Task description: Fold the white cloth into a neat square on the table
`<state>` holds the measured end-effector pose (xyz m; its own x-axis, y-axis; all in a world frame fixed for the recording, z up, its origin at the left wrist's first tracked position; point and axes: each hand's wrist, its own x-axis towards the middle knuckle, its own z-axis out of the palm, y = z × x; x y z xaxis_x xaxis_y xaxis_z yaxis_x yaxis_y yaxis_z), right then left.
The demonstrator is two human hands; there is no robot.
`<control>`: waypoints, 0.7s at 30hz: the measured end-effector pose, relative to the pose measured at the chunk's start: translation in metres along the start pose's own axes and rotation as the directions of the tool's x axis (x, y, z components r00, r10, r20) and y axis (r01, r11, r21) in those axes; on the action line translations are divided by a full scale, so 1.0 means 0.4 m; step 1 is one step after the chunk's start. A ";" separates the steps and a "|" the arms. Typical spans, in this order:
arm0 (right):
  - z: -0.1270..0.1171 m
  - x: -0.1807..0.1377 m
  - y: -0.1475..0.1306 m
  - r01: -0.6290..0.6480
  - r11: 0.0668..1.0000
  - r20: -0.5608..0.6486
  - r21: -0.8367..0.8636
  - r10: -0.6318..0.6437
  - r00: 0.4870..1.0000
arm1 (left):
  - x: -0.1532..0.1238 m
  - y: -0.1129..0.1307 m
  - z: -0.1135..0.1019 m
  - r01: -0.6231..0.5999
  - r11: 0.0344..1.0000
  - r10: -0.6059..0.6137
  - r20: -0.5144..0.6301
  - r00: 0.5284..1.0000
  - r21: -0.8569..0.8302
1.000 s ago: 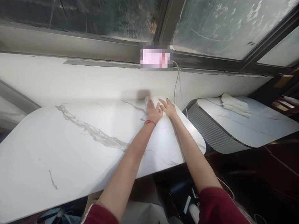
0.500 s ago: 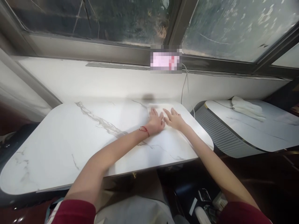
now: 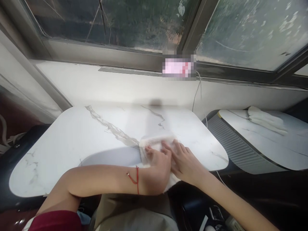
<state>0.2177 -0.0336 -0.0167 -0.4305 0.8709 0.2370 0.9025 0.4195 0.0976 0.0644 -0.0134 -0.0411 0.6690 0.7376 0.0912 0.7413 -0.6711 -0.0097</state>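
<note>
A white cloth [image 3: 154, 145] lies on the white marble table [image 3: 72, 141] near its front edge. My left hand [image 3: 156, 168], with a red string on the wrist, lies flat on the cloth with the fingers pointing away from me. Beside it, touching, my right hand [image 3: 184, 160] also presses on the cloth, fingers stretched out. Part of the cloth hangs over the table's front edge below my hands.
A second marble-topped table [image 3: 284, 150] stands to the right with a folded white cloth [image 3: 266, 122] on it. A white cable [image 3: 196, 93] hangs from the window sill behind the table. A window runs along the back wall. Dark floor and cables lie below right.
Both hands have slid the cloth from the table's far right corner toward me, to the front edge. The view has shifted with my head.
</note>
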 end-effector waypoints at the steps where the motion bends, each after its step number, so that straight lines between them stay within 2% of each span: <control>1: 0.007 0.018 0.005 -0.007 1.000 -0.013 -0.015 0.007 1.000 | 0.017 -0.017 -0.016 -0.012 1.000 0.012 0.009 1.000 0.013; 4: 0.043 0.089 0.029 -0.011 0.999 -0.065 -0.041 0.008 0.998 | 0.079 -0.075 -0.058 -0.018 0.997 0.012 0.070 0.997 0.073; 6: 0.074 0.145 0.049 -0.023 0.999 -0.083 -0.040 0.020 0.996 | 0.120 -0.113 -0.071 0.038 0.996 -0.044 0.073 0.996 0.078; 9: 0.114 0.242 0.082 -0.040 0.999 -0.075 -0.021 0.039 0.996 | 0.172 -0.173 -0.074 0.193 0.980 -0.194 0.012 0.981 0.046; 12: 0.142 0.343 0.116 -0.040 0.998 -0.053 0.048 0.042 0.998 | 0.211 -0.244 -0.077 0.290 0.952 -0.289 -0.023 0.957 0.096; 16: 0.170 0.461 0.140 -0.058 0.990 -0.054 0.130 0.065 0.996 | 0.244 -0.342 -0.077 0.326 0.941 -0.317 -0.099 0.943 0.094; 21: 0.189 0.563 0.127 -0.085 0.988 -0.090 0.127 0.096 0.991 | 0.272 -0.434 -0.059 0.346 0.934 -0.328 -0.170 0.929 0.086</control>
<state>0.1654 0.2034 -0.0316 -0.3385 0.8809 0.3309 0.9265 0.3734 -0.0463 0.0071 0.1816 -0.0058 0.3692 0.8930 0.2575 0.9286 -0.3657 -0.0633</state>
